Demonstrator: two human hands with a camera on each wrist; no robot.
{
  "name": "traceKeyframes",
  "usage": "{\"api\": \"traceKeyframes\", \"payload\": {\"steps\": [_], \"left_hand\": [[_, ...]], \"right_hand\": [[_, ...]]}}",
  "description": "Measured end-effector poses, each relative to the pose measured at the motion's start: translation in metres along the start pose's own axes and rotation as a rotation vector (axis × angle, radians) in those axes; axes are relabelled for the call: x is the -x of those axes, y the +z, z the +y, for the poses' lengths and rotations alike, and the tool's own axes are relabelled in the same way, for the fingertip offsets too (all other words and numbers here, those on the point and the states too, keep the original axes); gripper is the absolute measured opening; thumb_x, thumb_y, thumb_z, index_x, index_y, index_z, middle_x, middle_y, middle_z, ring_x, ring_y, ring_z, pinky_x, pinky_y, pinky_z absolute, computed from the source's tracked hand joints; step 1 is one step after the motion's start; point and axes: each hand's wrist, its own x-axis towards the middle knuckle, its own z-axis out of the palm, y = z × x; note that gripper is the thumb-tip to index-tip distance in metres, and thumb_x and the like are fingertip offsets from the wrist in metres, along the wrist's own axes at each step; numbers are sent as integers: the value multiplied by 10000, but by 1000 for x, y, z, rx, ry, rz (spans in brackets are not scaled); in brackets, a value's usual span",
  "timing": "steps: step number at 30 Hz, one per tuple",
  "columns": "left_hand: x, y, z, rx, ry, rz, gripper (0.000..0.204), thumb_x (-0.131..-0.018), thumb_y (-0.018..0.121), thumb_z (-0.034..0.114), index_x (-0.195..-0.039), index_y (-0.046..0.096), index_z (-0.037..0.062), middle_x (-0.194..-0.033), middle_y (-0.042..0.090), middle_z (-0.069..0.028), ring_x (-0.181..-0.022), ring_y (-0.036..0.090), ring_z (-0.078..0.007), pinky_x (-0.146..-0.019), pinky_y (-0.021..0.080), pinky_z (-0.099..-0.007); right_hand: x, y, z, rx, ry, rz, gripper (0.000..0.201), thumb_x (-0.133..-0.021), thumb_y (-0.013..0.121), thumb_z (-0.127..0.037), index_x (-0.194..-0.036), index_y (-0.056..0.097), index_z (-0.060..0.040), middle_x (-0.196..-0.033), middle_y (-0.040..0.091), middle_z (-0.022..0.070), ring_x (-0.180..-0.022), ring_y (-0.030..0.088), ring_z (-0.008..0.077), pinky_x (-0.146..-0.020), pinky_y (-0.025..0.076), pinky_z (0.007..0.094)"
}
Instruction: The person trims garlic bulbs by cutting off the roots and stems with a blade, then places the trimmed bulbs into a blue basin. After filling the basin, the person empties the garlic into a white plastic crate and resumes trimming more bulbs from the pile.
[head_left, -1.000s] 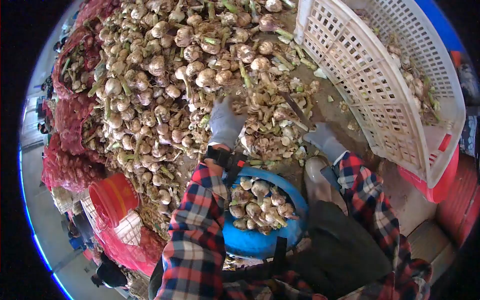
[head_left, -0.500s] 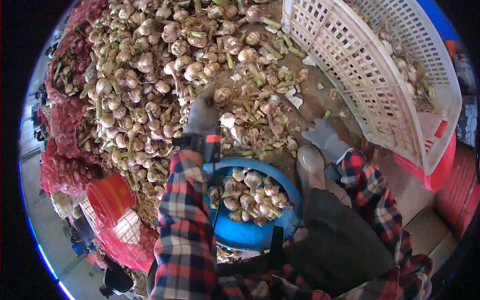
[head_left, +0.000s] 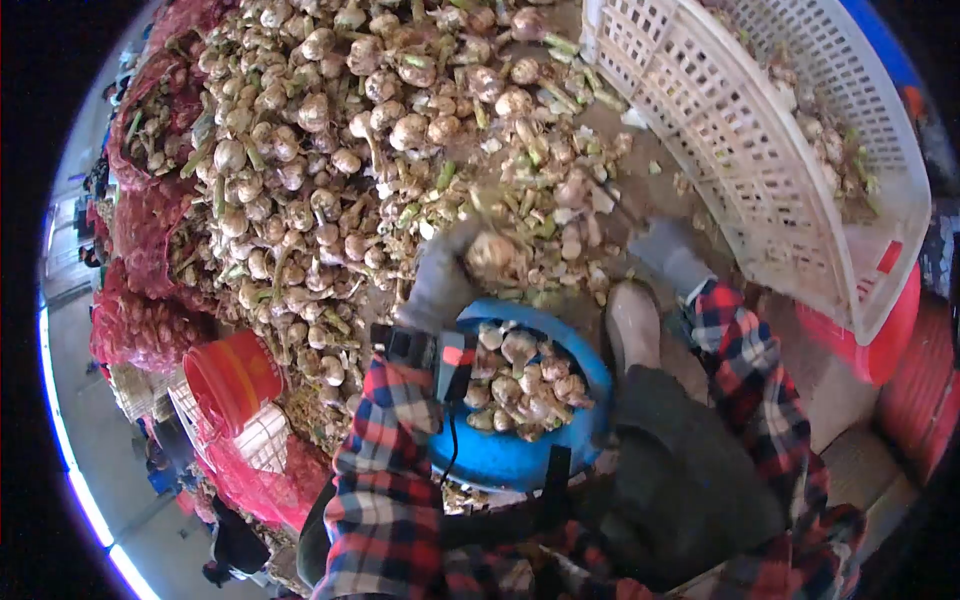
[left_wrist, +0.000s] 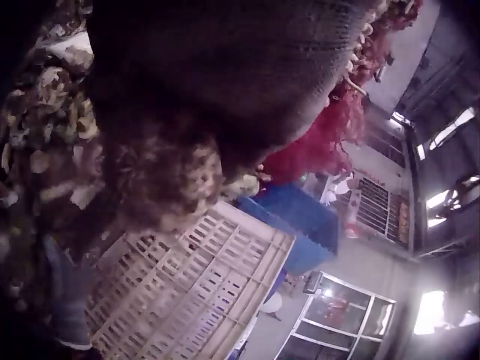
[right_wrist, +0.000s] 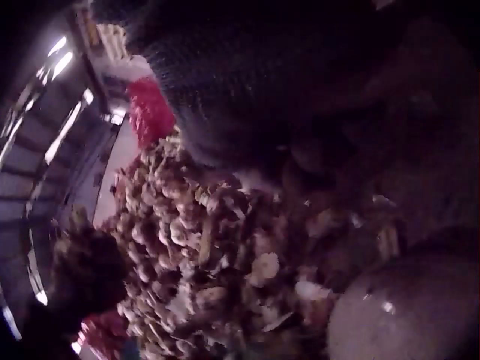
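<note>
In the head view the gloved left hand [head_left: 443,275] holds a garlic bulb [head_left: 492,257] just above the blue basin [head_left: 590,375]. The left wrist view shows this rooty bulb [left_wrist: 161,180] close up against the dark glove [left_wrist: 225,75]. To the right, the gloved right hand [head_left: 668,252] is curled at the end of a narrow dark blade [head_left: 617,203], which points up and left over the trimmings; its handle is hidden. Several garlic bulbs [head_left: 520,385] lie in the basin. The right wrist view is mostly dark glove [right_wrist: 240,97].
A large garlic heap [head_left: 300,150] spreads left and ahead, with cut stems and peel [head_left: 545,180] near the hands. A white slotted crate [head_left: 720,140] stands at the right. Red mesh sacks [head_left: 140,320] and a red bucket [head_left: 235,378] are left, and a boot [head_left: 632,325] is beside the basin.
The left hand reached into the heap, then came back toward the basin and the blade with a bulb in its grip. The right hand has stayed in nearly the same place.
</note>
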Motion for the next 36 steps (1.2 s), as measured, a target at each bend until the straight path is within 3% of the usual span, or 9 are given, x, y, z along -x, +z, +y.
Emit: {"api": "traceKeyframes", "payload": {"steps": [4, 6, 9, 21, 28, 33, 34, 35, 36], "left_hand": [[-8, -4, -32, -785, 526, 278, 389, -660, 592, 47, -1009, 439, -31, -809, 551, -97, -764, 532, -135, -682, 438, -235], [-32, -57, -87, -227, 247, 397, 459, -642, 612, 99, -1036, 420, -39, -843, 534, -108, -777, 535, -152, -686, 441, -249], [-28, -30, -77, -1054, 311, 28, 467, -606, 642, 216, -1008, 476, 46, -826, 565, -102, -727, 560, -191, -660, 446, -296], [-12, -13, -120, -1501, 114, 916, 400, -591, 647, 217, -948, 526, 80, -785, 582, -83, -694, 569, -198, -627, 450, -303], [30, 53, -7, -853, 551, 415, 256, -730, 523, 141, -943, 453, 17, -857, 540, -88, -794, 541, -165, -631, 468, -266], [29, 16, 15, -1048, -231, -548, 422, -738, 515, 402, -955, 538, 41, -797, 577, -123, -707, 552, -177, -652, 419, -299], [18, -5, 23, -992, -198, -549, 406, -742, 507, 402, -956, 544, 58, -810, 581, -117, -709, 550, -169, -651, 418, -297], [2, -47, 11, -1342, 578, -416, 371, -752, 496, 381, -940, 553, 66, -796, 586, -105, -686, 552, -185, -644, 423, -291], [-6, -49, 47, -1413, -64, 61, 348, -743, 501, 369, -924, 563, 79, -835, 587, -102, -741, 556, -231, -683, 424, -300]], "right_hand": [[25, -22, -46, -13, -94, 170, 338, -665, 509, -282, -955, 518, -109, -822, 568, 132, -794, 543, 268, -700, 430, 354], [34, -29, -70, -43, -229, 145, 315, -654, 523, -279, -915, 517, -103, -816, 568, 112, -782, 545, 264, -689, 427, 358], [41, -31, -94, -64, -476, 186, 304, -614, 556, -250, -877, 516, -103, -793, 563, 88, -753, 544, 259, -654, 425, 364], [36, -23, -110, -96, -596, 308, 274, -576, 563, -204, -830, 527, -106, -748, 566, 78, -703, 554, 251, -607, 434, 365], [3, -23, -39, -19, 111, 24, 321, -696, 487, -276, -974, 502, -117, -855, 571, 127, -790, 549, 290, -709, 430, 382], [25, -31, -43, -65, 59, 108, 413, -688, 480, -327, -1039, 484, -109, -958, 531, 171, -910, 499, 293, -801, 384, 374], [25, -22, -43, -69, 54, 99, 413, -688, 480, -327, -1039, 484, -109, -958, 531, 171, -910, 499, 293, -801, 384, 374], [19, -13, -39, -63, 62, 79, 429, -676, 488, -330, -1041, 486, -104, -970, 527, 168, -917, 495, 295, -810, 378, 371], [12, -10, -37, -53, 68, 70, 445, -665, 497, -332, -1044, 487, -99, -982, 523, 165, -924, 490, 297, -820, 372, 368]]}}
